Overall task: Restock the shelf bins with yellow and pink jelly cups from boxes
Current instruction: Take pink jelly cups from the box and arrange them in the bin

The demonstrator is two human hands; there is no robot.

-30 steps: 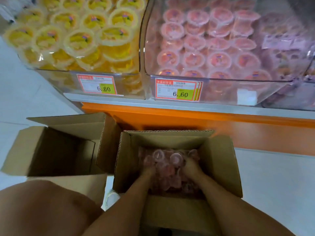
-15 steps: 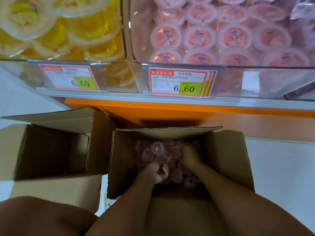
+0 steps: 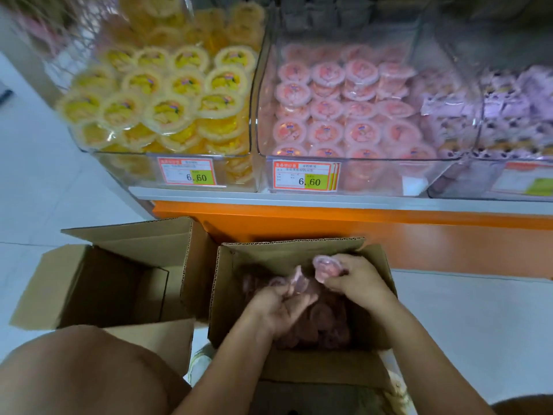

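Your left hand [image 3: 281, 304] is curled round a couple of pink jelly cups [image 3: 294, 283]. Your right hand [image 3: 356, 280] grips one round, film-lidded pink cup [image 3: 324, 269]. Both hands are just above the corrugated cardboard box [image 3: 299, 253], which holds a loose heap of cups [image 3: 323, 324]. A second open carton [image 3: 119, 277] sits just beside it on the floor. On the shelf behind, the clear plastic left bin [image 3: 125, 166] is packed with yellow jelly cups [image 3: 169, 112] and the right bin [image 3: 374, 178] with binned pink cups [image 3: 326, 109]. Both are tagged 6.60.

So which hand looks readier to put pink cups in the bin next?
Probably the right hand: it holds a pink cup higher, nearer the pink bin; the left hand sits lower in the box.
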